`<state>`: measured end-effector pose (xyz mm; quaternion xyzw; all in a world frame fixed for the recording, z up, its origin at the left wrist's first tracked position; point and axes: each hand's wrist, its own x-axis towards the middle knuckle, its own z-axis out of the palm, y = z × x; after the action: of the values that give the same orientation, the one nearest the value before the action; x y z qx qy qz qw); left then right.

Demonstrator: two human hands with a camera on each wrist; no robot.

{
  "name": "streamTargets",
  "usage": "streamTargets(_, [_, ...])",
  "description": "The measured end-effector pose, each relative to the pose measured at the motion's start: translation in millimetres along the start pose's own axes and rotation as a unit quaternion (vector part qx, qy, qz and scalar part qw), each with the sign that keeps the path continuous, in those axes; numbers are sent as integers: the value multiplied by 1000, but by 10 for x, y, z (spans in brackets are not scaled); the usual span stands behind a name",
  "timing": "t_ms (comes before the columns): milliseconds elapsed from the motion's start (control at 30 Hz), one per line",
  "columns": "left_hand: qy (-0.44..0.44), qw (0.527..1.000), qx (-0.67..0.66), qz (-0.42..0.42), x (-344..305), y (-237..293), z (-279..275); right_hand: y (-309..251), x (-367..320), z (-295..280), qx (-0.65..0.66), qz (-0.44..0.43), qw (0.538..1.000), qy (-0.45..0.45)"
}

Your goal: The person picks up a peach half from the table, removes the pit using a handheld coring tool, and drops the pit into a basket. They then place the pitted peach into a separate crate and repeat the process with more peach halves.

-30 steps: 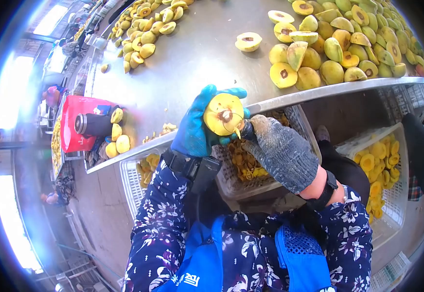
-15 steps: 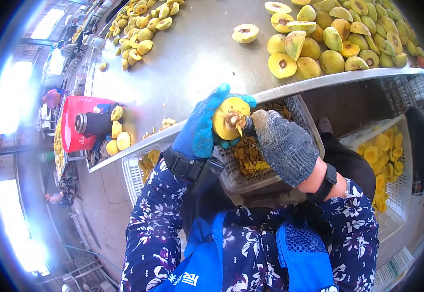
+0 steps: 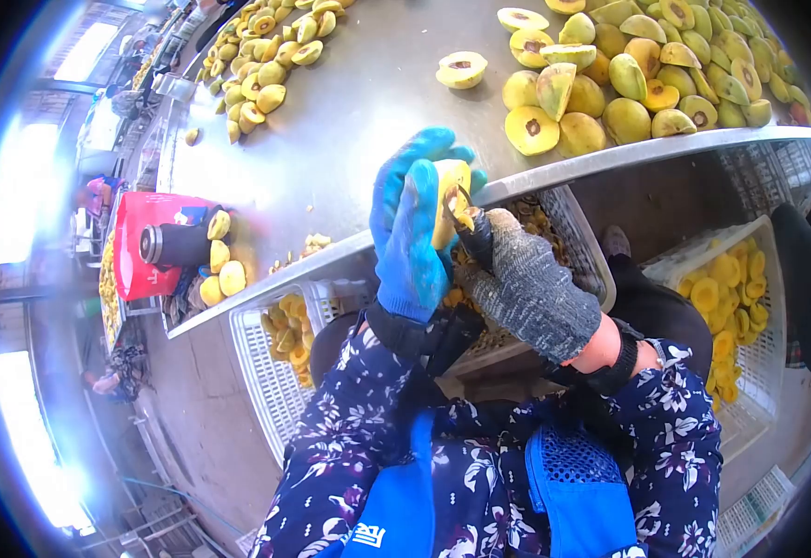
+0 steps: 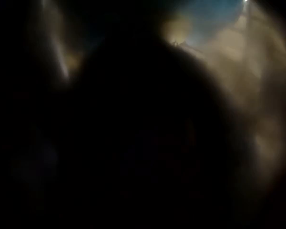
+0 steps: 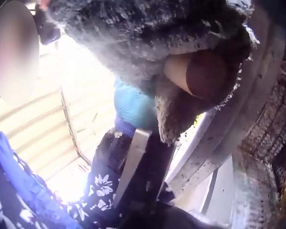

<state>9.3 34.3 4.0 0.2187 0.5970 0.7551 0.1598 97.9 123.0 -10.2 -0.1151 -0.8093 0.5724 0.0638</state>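
In the head view my left hand (image 3: 415,228), in a blue glove, grips a yellow half fruit (image 3: 449,200) above the table's front edge. My right hand (image 3: 536,293), in a grey knitted glove, holds a dark-handled tool (image 3: 477,240) with a thin curved blade against the fruit's cut face. Pieces of flesh cling at the blade. The right wrist view shows the grey glove (image 5: 148,38) curled round a handle end (image 5: 205,74), with the blue glove (image 5: 133,105) behind it. The left wrist view is nearly black.
Halved fruits (image 3: 627,121) are heaped at the right of the metal table (image 3: 359,93), more (image 3: 271,70) at its far left. A red bag (image 3: 140,246) and black flask (image 3: 178,245) lie left. Crates (image 3: 280,391) with fruit pieces stand below, another crate (image 3: 759,372) at the right.
My left hand has turned the fruit from facing the camera to nearly edge-on, facing right. The blade in my right hand has come up at its cut face, with flesh on it.
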Motion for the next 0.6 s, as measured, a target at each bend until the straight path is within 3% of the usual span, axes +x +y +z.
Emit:
streamTargets(33, [42,999,-8,-12,-8,6,34,27,-9,17,25,10,1000,-8])
streamTargets(100, [21,1000,-6,-13,8,-22,-70,30,-30,-17,45,12,999,-22])
streamTargets(200, [-33,975,-108,-192,71,10,-155,107,-48,2,22,-5,999,-38])
streamTargets(300, [-14,963,-185,-197,64,131,-75,118,-34,-12,86,1,995,-54])
streamTargets(367, [-11,971,-166,-174,28,97,-73,72,-31,-26,84,28,992,-89])
streamTargets(433, [-10,989,-109,-95,-13,76,-54,105,-68,-10,74,15,993,-95])
streamTargets(533, [-59,984,-86,-142,33,91,-173,67,-123,-36,53,7,993,-102])
streamTargets(600, [-111,979,-56,-159,90,76,-235,54,-134,-39,60,54,989,-122])
